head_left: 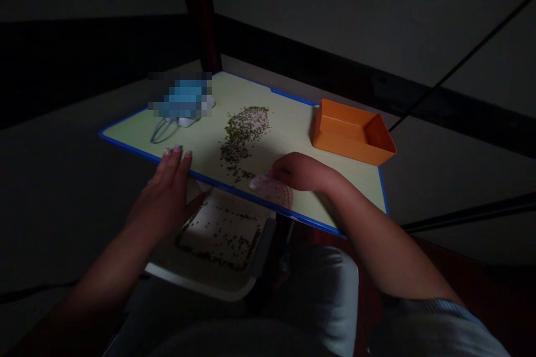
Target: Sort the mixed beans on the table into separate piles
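Lap in pale trousers (322,295) nearest camera, striped sleeve cuff (431,309) at lower right. Left hand (165,195) open, fingers together, fingertips just over the near blue edge of the bench (288,114), holding nothing. Right hand (291,172) curled, fingers bent under, resting on a translucent pinkish round disc (272,191) at the bench's near edge; can't tell if it has hold of it. Green seeds (243,134) lie in a loose long heap on the bench, just past the right hand's knuckles, well ahead of the left hand. More seeds (221,234) scattered in a white tray (201,281) below the near edge, under the left hand. Orange rectangular tray (354,133) sits at the far right corner of the bench. Blurred blue item (180,99) with a thin loop sits at far left corner, details hidden.
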Motion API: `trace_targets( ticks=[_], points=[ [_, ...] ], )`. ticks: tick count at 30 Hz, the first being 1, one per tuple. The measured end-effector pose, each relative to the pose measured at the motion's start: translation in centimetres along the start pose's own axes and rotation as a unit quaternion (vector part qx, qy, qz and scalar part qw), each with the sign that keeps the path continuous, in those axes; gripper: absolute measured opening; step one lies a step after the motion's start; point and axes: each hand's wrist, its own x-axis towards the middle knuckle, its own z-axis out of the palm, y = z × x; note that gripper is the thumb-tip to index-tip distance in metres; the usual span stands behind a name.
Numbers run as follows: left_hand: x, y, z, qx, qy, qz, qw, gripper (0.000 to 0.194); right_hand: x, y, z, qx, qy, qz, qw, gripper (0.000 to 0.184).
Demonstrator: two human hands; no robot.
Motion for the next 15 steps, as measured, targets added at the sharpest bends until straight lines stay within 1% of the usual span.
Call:
trace_targets(
  ticks=[5, 9, 12, 15],
  points=[
    [0.0, -0.1, 0.2, -0.002, 0.002, 0.006, 1.0, 0.083, 0.5, -0.3, 0.9, -0.011, 0.066, 0.043, 0.997, 0.037],
    [0.0, -0.1, 0.4, 0.001, 0.002, 0.002, 1.0, 0.082, 0.8, -0.6, 1.3, -0.006, 0.108, 0.068, 0.992, 0.037],
    [0.0, -0.1, 0.3, 0.003, 0.007, 0.006, 1.0, 0.083, 1.0, -0.7, 1.5, 0.012, 0.122, 0.082, 0.989, 0.037],
    [-0.1, 0.0, 0.3, 0.004, 0.01, 0.006, 1.0, 0.082, 1.0, -0.7, 1.5, 0.034, 0.12, 0.067, 0.99, 0.035]
  ],
)
